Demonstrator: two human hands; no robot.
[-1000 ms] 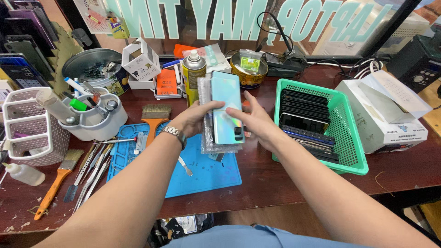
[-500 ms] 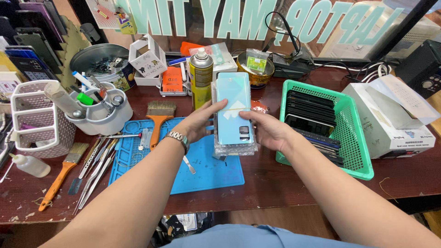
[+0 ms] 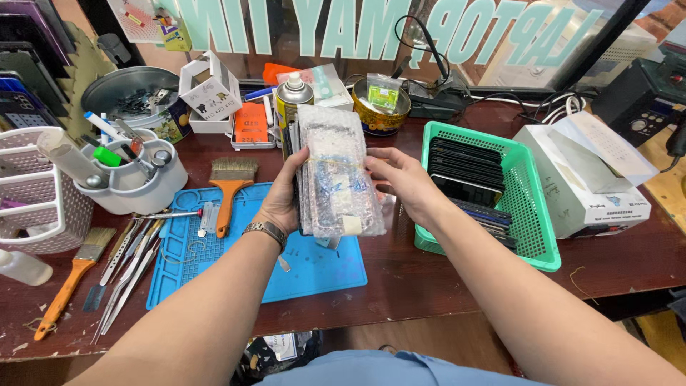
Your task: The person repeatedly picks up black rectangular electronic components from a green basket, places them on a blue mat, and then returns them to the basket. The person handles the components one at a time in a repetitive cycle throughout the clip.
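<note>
While the stack of phone panels (image 3: 336, 175) is held upright at the centre of the frame, above the blue work mat (image 3: 314, 268), it is gripped from both sides. The left hand (image 3: 282, 200) is closed around the left edge of the stack, thumb in front and fingers behind, with a wristwatch (image 3: 264, 230) seen just below it. The right hand (image 3: 400, 179) is pressed against the right edge, fingers partly curled; a firm pinch there cannot be confirmed. The front piece is wrapped in bubble film and bound by a thin rubber band.

As a judgement, the stack is being sorted or checked. It would be done well if the pile were kept squared, edges aligned, and supported from beneath by the left palm so that no panel slips out. Pressure should be kept on the edges only, since thin glass parts are likely fragile. One piece at a time should be peeled off with the right fingers, low over the mat rather than over the bare wood.

At the right of the frame a green basket (image 3: 543, 246) filled with dark panels is seen, just beside the right forearm. A spray can (image 3: 293, 96) stands behind the stack, and a brush (image 3: 230, 189) lies on the mat at centre left.
</note>
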